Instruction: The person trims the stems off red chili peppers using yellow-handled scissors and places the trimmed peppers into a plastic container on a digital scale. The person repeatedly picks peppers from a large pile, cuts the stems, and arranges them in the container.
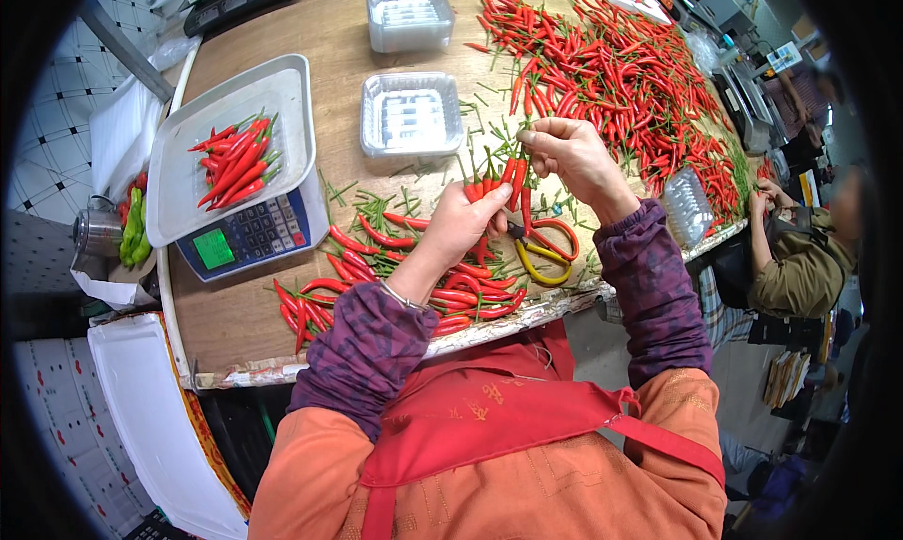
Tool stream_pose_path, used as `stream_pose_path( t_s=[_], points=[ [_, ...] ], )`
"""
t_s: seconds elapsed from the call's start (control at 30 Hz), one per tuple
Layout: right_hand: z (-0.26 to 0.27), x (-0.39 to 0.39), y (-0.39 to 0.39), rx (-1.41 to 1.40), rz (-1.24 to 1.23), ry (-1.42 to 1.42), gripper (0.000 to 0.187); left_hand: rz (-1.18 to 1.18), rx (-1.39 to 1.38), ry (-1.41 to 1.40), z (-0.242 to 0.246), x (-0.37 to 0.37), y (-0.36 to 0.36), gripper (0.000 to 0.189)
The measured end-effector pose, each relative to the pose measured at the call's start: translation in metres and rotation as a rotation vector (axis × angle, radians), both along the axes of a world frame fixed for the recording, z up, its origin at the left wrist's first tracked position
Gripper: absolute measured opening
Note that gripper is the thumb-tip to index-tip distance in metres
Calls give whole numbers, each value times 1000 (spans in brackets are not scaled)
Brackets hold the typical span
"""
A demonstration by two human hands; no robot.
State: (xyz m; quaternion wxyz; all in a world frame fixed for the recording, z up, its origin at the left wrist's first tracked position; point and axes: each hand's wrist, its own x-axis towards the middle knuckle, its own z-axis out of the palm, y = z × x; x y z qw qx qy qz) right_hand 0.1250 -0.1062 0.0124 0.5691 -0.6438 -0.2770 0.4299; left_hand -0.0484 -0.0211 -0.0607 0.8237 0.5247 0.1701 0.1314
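My left hand (pixel 467 219) holds a small bunch of red chili peppers (pixel 520 180), their green stems pointing up. Just right of it, my right hand (pixel 564 152) has thumb and forefinger closed on the green stem of a chili pepper. Scissors (pixel 544 258) with one red and one yellow handle loop lie on the wooden table, their blades partly hidden near my left hand. Loose chili peppers (pixel 451 299) and cut green stems (pixel 372 205) lie around and below my left hand. More chilies (pixel 243 160) rest in the pan on a digital scale (pixel 247 233) at the left.
Clear plastic tubs (pixel 410 115) (pixel 410 18) stand beyond my hands. A large chili heap (pixel 621 81) covers the table's right side, with another plastic tub (pixel 688 205) at its edge. A black scale (pixel 243 0) sits at the far left. Another person (pixel 801 258) is at the right.
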Motion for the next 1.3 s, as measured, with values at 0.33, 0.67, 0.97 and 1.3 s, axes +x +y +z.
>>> stream_pose_path(
  t_s=[0.33,0.67,0.97,1.3],
  points=[
    [31,-4,6,-169,194,-389,14,150,2,-51,5,1,4,30],
    [30,-28,27,-142,262,-291,14,-41,-216,-98,11,-5,6,29],
    [21,-40,36,-108,250,-298,13,-125,-359,-180,11,-3,7,13],
    [24,-37,32,-136,345,-344,11,-175,-444,-152,13,-8,10,24]
  ],
)
